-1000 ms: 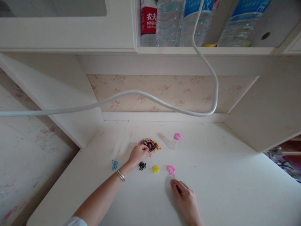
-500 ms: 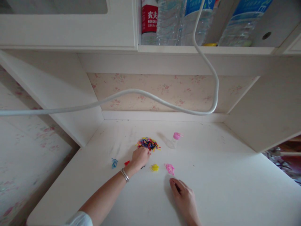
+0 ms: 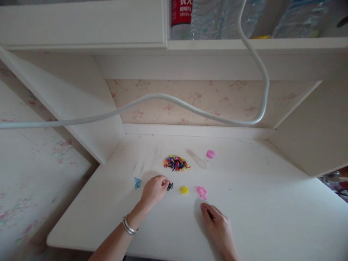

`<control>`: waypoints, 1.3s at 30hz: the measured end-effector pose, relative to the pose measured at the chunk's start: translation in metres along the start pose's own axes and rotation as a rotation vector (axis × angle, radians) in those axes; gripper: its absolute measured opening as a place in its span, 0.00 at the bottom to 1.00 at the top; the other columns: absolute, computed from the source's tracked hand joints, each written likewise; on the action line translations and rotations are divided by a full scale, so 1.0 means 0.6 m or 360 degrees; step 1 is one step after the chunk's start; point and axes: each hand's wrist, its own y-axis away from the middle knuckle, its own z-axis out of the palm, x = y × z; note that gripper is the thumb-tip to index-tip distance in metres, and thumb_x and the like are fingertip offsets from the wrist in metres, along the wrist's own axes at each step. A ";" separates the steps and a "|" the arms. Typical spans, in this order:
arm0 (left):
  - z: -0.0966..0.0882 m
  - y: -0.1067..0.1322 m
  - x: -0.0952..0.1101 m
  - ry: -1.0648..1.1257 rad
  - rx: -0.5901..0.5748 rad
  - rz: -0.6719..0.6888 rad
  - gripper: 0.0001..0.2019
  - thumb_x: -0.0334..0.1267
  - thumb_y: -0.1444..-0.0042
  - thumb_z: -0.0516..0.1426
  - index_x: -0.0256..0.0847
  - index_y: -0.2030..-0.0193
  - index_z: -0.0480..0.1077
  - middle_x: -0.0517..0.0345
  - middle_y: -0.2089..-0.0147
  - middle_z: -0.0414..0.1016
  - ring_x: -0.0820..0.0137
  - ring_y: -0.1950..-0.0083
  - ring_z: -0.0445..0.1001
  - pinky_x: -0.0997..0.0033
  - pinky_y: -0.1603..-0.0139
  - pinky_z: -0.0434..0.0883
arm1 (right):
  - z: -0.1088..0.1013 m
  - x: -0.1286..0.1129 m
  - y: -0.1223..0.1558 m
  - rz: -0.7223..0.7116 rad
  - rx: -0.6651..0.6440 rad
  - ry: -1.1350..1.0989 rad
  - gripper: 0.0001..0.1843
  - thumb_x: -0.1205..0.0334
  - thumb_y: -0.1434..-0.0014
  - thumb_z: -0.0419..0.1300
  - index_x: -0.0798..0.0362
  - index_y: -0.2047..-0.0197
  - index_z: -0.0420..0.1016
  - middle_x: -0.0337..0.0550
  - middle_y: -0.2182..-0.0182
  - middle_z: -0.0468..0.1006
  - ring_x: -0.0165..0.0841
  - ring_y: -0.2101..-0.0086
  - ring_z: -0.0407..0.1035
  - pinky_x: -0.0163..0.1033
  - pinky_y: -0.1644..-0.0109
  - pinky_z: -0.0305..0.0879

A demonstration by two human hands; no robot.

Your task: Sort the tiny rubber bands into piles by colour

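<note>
My left hand (image 3: 156,187) is pinched, fingertips at a small cluster of black rubber bands (image 3: 170,186); the fingers partly cover what they grip. Beyond it lies a mixed heap of colourful rubber bands (image 3: 176,163). Small single-colour piles form a row: blue rubber bands (image 3: 137,183) left of my left hand, yellow rubber bands (image 3: 184,190) and pink rubber bands (image 3: 201,192) to its right. The red pile is hidden behind my left hand. Just below the pink pile, my right hand (image 3: 219,226) rests on the table, fingers curled closed, with nothing seen in it.
A small clear bottle with a pink cap (image 3: 211,154) stands right of the heap. The white table (image 3: 261,203) has a raised back edge and side panels. A white cable (image 3: 163,97) hangs across the view, below a shelf of water bottles (image 3: 206,21).
My left hand has come back from the mixed heap toward me, down to the black rubber bands. My right hand keeps its place and curl. The view has shifted slightly.
</note>
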 end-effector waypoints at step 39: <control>0.013 0.182 -0.175 0.0352 0.0663 -0.0248 0.16 0.48 0.41 0.50 0.43 0.59 0.74 0.56 0.60 0.80 0.68 0.62 0.78 0.73 0.61 0.74 | -0.037 -0.072 -0.125 -0.0098 -0.0173 0.0147 0.24 0.47 0.39 0.46 0.51 0.55 0.76 0.43 0.67 0.80 0.32 0.69 0.72 0.33 0.64 0.65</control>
